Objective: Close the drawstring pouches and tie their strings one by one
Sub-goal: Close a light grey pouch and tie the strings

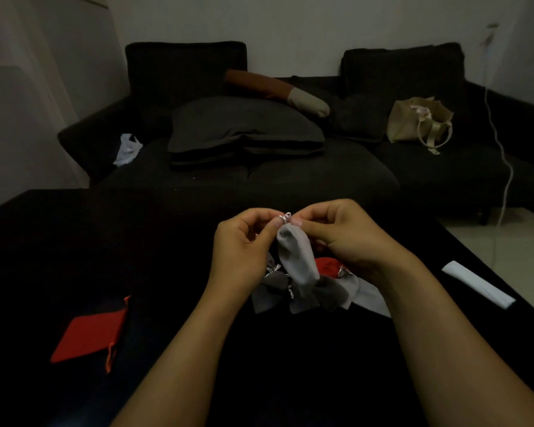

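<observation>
A light grey drawstring pouch (296, 257) hangs in the air above the black table (74, 241), its mouth gathered at the top. My left hand (244, 245) and my right hand (349, 232) each pinch the white string (285, 216) at the pouch's top, thumbs nearly touching. Below the hands lies a heap of several grey pouches (309, 292) with a red pouch (329, 266) among them. A flat red pouch (90, 334) with an orange string lies alone at the left.
A folded white paper strip (478, 283) lies near the table's right edge. Behind the table stands a dark sofa (259, 174) with cushions, a beige tote bag (420, 124) and a white plastic bag (127, 149). A white cable (506, 167) hangs at the right.
</observation>
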The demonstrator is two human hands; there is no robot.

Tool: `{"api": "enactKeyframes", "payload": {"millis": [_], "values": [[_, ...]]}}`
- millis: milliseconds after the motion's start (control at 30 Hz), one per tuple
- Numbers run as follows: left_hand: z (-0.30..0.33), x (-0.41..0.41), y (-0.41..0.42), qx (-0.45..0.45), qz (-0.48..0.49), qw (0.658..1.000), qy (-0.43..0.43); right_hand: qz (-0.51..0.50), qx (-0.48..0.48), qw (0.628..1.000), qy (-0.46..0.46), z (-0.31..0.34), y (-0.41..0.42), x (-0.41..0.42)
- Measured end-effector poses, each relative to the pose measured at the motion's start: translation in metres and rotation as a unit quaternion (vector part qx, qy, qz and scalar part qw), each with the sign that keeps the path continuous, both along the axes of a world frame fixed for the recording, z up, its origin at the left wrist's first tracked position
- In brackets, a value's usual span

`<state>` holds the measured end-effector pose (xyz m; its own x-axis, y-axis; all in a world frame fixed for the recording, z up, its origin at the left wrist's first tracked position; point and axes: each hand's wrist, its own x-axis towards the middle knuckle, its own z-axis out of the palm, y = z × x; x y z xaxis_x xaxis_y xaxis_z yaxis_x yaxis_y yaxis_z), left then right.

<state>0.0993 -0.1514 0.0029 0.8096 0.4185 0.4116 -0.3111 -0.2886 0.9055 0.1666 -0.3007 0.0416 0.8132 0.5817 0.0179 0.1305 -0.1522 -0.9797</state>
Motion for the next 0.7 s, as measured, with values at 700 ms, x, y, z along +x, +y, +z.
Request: {"api": "enactKeyframes", "payload": {"millis": [700], "values": [[0.0034,0.0011,0.0,-0.224,-0.086,0.97,0.031,0.026,0.017,0.997,-0.065,-0.0017,0.0,0.0021]]}}
